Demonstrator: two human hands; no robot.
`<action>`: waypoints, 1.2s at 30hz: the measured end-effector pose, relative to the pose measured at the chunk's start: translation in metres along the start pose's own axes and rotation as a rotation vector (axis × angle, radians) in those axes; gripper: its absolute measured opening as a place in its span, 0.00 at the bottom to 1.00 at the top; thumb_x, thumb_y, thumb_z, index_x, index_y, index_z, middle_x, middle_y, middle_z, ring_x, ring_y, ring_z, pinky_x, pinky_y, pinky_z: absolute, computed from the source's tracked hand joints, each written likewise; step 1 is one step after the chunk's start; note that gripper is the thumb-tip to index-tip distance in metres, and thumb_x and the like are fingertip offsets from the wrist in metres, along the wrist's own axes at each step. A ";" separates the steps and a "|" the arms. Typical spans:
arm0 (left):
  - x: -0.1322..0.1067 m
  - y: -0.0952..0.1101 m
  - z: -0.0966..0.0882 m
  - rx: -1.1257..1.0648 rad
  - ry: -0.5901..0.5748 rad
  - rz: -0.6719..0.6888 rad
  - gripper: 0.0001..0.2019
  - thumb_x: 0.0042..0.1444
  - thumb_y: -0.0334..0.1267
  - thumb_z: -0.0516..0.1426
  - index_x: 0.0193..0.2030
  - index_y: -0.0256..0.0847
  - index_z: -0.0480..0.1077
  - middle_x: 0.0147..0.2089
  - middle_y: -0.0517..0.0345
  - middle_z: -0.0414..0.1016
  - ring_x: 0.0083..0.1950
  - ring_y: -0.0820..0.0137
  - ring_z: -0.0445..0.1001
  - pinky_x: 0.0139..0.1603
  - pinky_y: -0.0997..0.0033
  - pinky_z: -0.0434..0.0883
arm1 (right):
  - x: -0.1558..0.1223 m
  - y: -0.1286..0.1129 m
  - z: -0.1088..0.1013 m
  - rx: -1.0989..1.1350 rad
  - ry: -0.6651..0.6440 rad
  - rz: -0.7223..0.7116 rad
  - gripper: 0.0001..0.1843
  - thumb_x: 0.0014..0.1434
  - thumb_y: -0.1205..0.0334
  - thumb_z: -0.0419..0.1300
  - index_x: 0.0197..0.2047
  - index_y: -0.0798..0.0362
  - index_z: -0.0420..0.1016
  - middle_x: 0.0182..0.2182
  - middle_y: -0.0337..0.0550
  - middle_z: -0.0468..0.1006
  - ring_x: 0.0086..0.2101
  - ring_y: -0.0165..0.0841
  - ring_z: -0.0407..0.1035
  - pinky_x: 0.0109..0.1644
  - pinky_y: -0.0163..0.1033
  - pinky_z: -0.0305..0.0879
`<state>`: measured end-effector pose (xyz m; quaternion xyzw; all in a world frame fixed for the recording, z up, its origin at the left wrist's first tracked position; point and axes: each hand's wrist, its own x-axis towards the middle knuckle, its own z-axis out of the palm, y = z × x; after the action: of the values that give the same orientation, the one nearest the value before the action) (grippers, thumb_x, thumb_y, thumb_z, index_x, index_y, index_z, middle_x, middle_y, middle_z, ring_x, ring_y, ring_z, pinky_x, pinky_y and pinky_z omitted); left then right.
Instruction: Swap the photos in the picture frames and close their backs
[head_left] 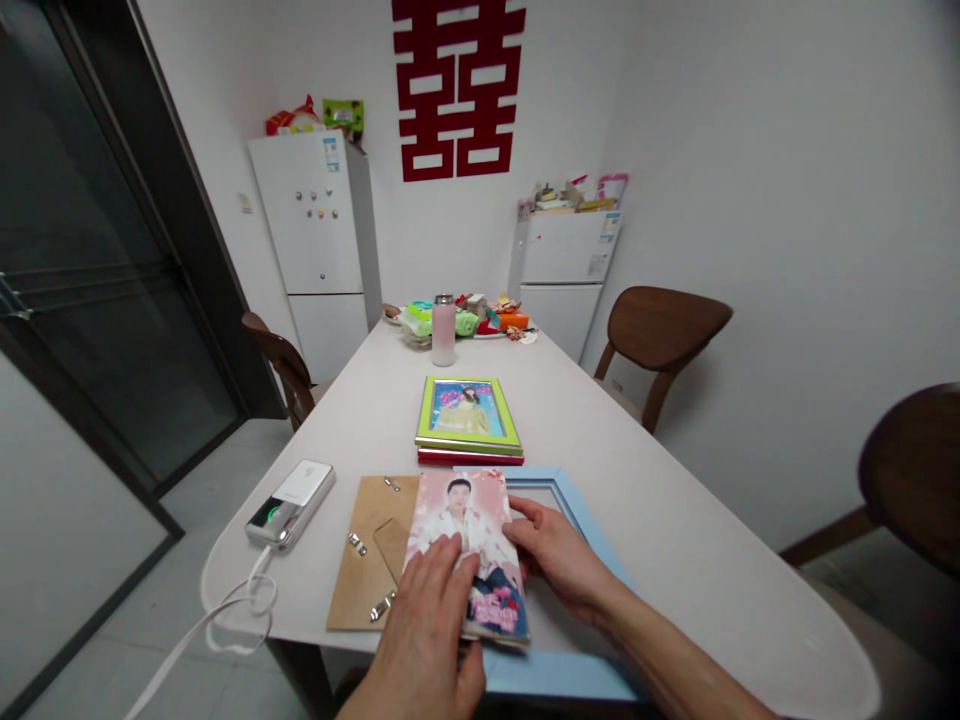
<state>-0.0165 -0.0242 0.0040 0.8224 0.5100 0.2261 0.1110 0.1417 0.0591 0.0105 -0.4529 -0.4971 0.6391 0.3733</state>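
Note:
A pink portrait photo [491, 555] lies at the near end of the table, on top of what looks like a thin stack. My left hand [431, 620] rests over its lower left part, fingers on the picture and thumb at the bottom edge. At the right edge, my right hand [551, 550] pinches the photo with thumb and fingers; some fingertips are hidden. Partly beneath it is a light blue picture frame [559, 675]. To the left lies a brown backing board [367, 575] with metal clips, partly covered by the photo and my left hand.
Beyond the photo sits a stack of frames, a green picture frame [506, 415] on top. A power bank [291, 505] with a white cable [191, 635] lies at left. Farther back stand a pink bottle [443, 335] and snack packets [465, 322]. Wooden chairs [660, 330] flank the table.

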 end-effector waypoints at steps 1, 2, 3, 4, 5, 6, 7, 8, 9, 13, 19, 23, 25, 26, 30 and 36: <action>0.002 0.001 0.001 -0.006 0.011 0.012 0.31 0.41 0.29 0.51 0.57 0.34 0.53 0.60 0.44 0.50 0.60 0.55 0.47 0.56 0.49 0.51 | -0.003 -0.007 0.003 0.008 0.028 -0.031 0.26 0.45 0.65 0.53 0.50 0.58 0.60 0.13 0.29 0.63 0.15 0.24 0.60 0.17 0.28 0.57; 0.005 0.001 0.002 -0.018 0.039 0.026 0.32 0.41 0.28 0.50 0.57 0.34 0.52 0.61 0.44 0.49 0.61 0.55 0.46 0.57 0.48 0.50 | -0.007 -0.015 0.005 0.015 0.047 -0.066 0.26 0.46 0.64 0.53 0.51 0.57 0.59 0.13 0.28 0.63 0.15 0.23 0.59 0.18 0.28 0.57; 0.008 0.002 0.002 -0.039 0.082 0.040 0.32 0.41 0.27 0.50 0.57 0.34 0.52 0.61 0.45 0.48 0.61 0.55 0.45 0.57 0.49 0.50 | -0.010 -0.023 0.008 0.022 0.052 -0.103 0.27 0.46 0.63 0.54 0.51 0.56 0.58 0.13 0.28 0.62 0.15 0.23 0.58 0.18 0.28 0.57; 0.012 0.002 0.003 -0.074 0.138 0.056 0.31 0.42 0.26 0.48 0.57 0.35 0.52 0.61 0.46 0.50 0.61 0.57 0.46 0.57 0.50 0.50 | -0.015 -0.029 0.010 0.033 0.047 -0.135 0.27 0.47 0.61 0.54 0.52 0.56 0.58 0.14 0.29 0.63 0.15 0.22 0.58 0.18 0.28 0.57; 0.015 0.003 0.002 -0.127 0.205 0.072 0.29 0.44 0.25 0.47 0.57 0.35 0.53 0.60 0.47 0.52 0.61 0.59 0.47 0.57 0.52 0.50 | -0.018 -0.033 0.011 0.050 0.040 -0.157 0.27 0.48 0.59 0.54 0.52 0.56 0.57 0.16 0.30 0.65 0.16 0.23 0.58 0.19 0.29 0.58; 0.019 0.004 0.002 -0.198 0.277 0.077 0.27 0.46 0.25 0.46 0.56 0.36 0.54 0.59 0.48 0.54 0.60 0.62 0.50 0.58 0.55 0.51 | -0.021 -0.036 0.012 0.070 0.037 -0.169 0.28 0.49 0.57 0.53 0.53 0.56 0.57 0.20 0.34 0.68 0.18 0.23 0.61 0.21 0.30 0.59; 0.022 0.007 0.000 -0.287 0.347 0.063 0.24 0.49 0.25 0.45 0.56 0.36 0.55 0.58 0.49 0.56 0.59 0.64 0.52 0.58 0.58 0.52 | -0.024 -0.035 0.012 0.088 0.049 -0.167 0.28 0.49 0.56 0.53 0.53 0.56 0.57 0.25 0.38 0.71 0.21 0.25 0.64 0.23 0.31 0.62; 0.025 0.011 -0.001 -0.392 0.405 0.023 0.22 0.51 0.26 0.44 0.55 0.38 0.56 0.57 0.51 0.58 0.58 0.65 0.54 0.58 0.60 0.52 | -0.025 -0.032 0.012 0.105 0.079 -0.144 0.28 0.50 0.55 0.53 0.53 0.56 0.57 0.30 0.43 0.73 0.25 0.27 0.66 0.27 0.33 0.63; 0.028 0.017 -0.002 -0.512 0.453 -0.043 0.20 0.53 0.28 0.44 0.54 0.38 0.57 0.56 0.52 0.60 0.58 0.66 0.55 0.58 0.62 0.53 | -0.026 -0.027 0.011 0.124 0.124 -0.098 0.28 0.50 0.55 0.54 0.53 0.56 0.57 0.35 0.46 0.72 0.28 0.28 0.68 0.30 0.34 0.64; 0.036 0.041 -0.002 -1.040 0.441 -0.319 0.18 0.56 0.36 0.46 0.53 0.36 0.60 0.51 0.50 0.66 0.54 0.62 0.61 0.53 0.63 0.60 | -0.025 -0.009 0.003 0.303 0.130 0.017 0.27 0.50 0.56 0.54 0.53 0.54 0.56 0.39 0.47 0.73 0.32 0.31 0.69 0.35 0.37 0.66; 0.030 0.036 0.006 -1.092 0.291 -0.352 0.27 0.50 0.34 0.51 0.57 0.32 0.50 0.56 0.46 0.60 0.55 0.62 0.59 0.54 0.63 0.58 | -0.024 -0.015 -0.036 0.260 0.210 -0.025 0.29 0.45 0.65 0.54 0.53 0.51 0.58 0.28 0.39 0.77 0.24 0.32 0.70 0.27 0.35 0.66; 0.019 0.023 0.009 -0.600 0.104 -0.332 0.28 0.46 0.32 0.52 0.56 0.30 0.54 0.59 0.44 0.54 0.59 0.62 0.52 0.59 0.59 0.49 | -0.018 -0.006 -0.065 -0.017 0.300 0.064 0.31 0.46 0.65 0.51 0.56 0.55 0.54 0.20 0.39 0.75 0.18 0.31 0.67 0.20 0.34 0.62; 0.016 0.023 0.011 -0.447 -0.031 -0.250 0.29 0.44 0.32 0.52 0.56 0.27 0.53 0.59 0.42 0.52 0.60 0.61 0.50 0.59 0.59 0.49 | -0.013 0.003 -0.071 -0.169 0.365 0.034 0.31 0.47 0.64 0.49 0.56 0.58 0.53 0.17 0.37 0.72 0.16 0.30 0.65 0.19 0.33 0.59; 0.015 0.024 0.011 -0.390 -0.090 -0.213 0.30 0.44 0.33 0.53 0.56 0.26 0.53 0.60 0.41 0.51 0.60 0.60 0.49 0.59 0.59 0.50 | -0.010 0.006 -0.071 -0.264 0.405 0.004 0.30 0.47 0.64 0.49 0.55 0.59 0.54 0.16 0.36 0.70 0.16 0.29 0.64 0.18 0.32 0.57; 0.015 0.027 0.013 -0.214 -0.226 -0.152 0.30 0.44 0.34 0.53 0.56 0.26 0.54 0.61 0.40 0.46 0.61 0.57 0.45 0.59 0.55 0.49 | -0.003 0.007 -0.068 -0.646 0.456 -0.106 0.26 0.47 0.65 0.46 0.51 0.60 0.62 0.14 0.34 0.66 0.15 0.27 0.59 0.18 0.31 0.52; 0.020 0.029 0.008 -0.115 -0.299 -0.139 0.27 0.47 0.36 0.51 0.55 0.26 0.55 0.61 0.40 0.47 0.61 0.57 0.44 0.59 0.54 0.48 | -0.005 -0.003 -0.061 -0.972 0.406 -0.147 0.24 0.48 0.66 0.43 0.48 0.59 0.66 0.17 0.38 0.69 0.19 0.30 0.62 0.24 0.33 0.54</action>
<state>0.0177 -0.0197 0.0147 0.8019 0.5298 0.1219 0.2479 0.2016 0.0736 0.0081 -0.6524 -0.6840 0.2065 0.2527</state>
